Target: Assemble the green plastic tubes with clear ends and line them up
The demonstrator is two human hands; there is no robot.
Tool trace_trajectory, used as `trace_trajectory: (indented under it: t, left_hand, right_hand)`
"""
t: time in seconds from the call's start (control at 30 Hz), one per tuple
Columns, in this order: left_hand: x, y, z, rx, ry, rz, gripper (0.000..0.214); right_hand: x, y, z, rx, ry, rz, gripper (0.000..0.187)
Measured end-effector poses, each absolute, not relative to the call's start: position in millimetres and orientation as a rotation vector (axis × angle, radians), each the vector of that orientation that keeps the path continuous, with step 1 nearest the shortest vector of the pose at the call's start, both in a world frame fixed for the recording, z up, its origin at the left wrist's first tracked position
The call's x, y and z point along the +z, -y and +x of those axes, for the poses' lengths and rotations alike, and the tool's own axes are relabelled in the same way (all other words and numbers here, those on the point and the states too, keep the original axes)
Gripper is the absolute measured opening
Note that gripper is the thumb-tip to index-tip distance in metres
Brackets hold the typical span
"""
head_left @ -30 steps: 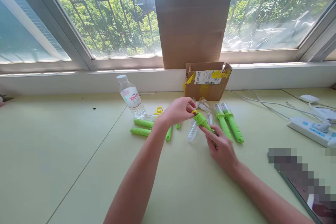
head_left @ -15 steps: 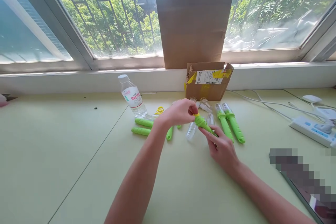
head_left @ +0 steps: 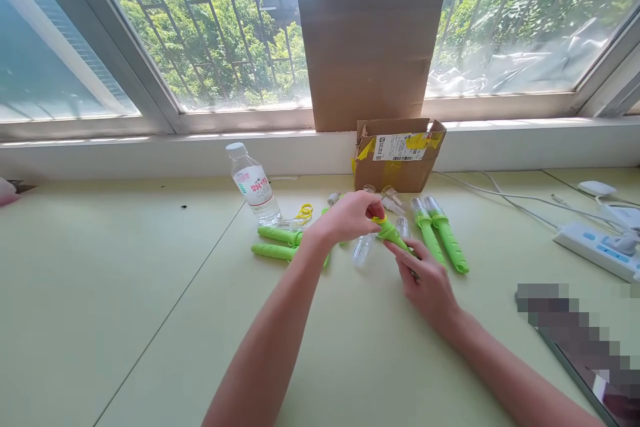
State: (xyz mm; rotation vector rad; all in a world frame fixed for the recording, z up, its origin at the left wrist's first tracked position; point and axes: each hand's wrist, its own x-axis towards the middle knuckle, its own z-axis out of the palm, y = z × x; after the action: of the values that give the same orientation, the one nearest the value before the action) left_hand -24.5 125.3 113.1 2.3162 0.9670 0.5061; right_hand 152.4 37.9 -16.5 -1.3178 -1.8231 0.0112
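Note:
My right hand (head_left: 427, 280) is wrapped round a green plastic handle (head_left: 393, 235), which it holds tilted above the table. With pinched fingers, my left hand (head_left: 353, 217) grips a yellow ring (head_left: 379, 220) at the handle's upper end; the fingertips hide part of it. Just beyond my right hand lie two green handles with clear caps (head_left: 440, 230). Left of my left wrist are more green handles (head_left: 273, 251), partly covered by the arm, and loose yellow rings (head_left: 304, 213). Several clear plastic caps (head_left: 362, 252) lie behind and below my hands.
A water bottle (head_left: 254, 187) stands at the back left. Against the window ledge sits a taped cardboard box (head_left: 397, 157). To the right are a white power strip (head_left: 595, 247) with cables and a dark flat device (head_left: 570, 353), partly pixelated.
Both hands have shifted slightly to the right with the green handle between them. The left hand still pinches at the yellow ring; more of the loose yellow rings shows now.

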Motion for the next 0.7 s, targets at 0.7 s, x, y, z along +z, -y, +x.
trace_trajectory:
  t: [0.7]
  left_hand:
    - [106.6,-128.5,-18.1,0.661,-0.72,2.209,0.017]
  right_hand:
    - [2.3,-32.8,145.2,0.75,1.273,-1.22,0.048]
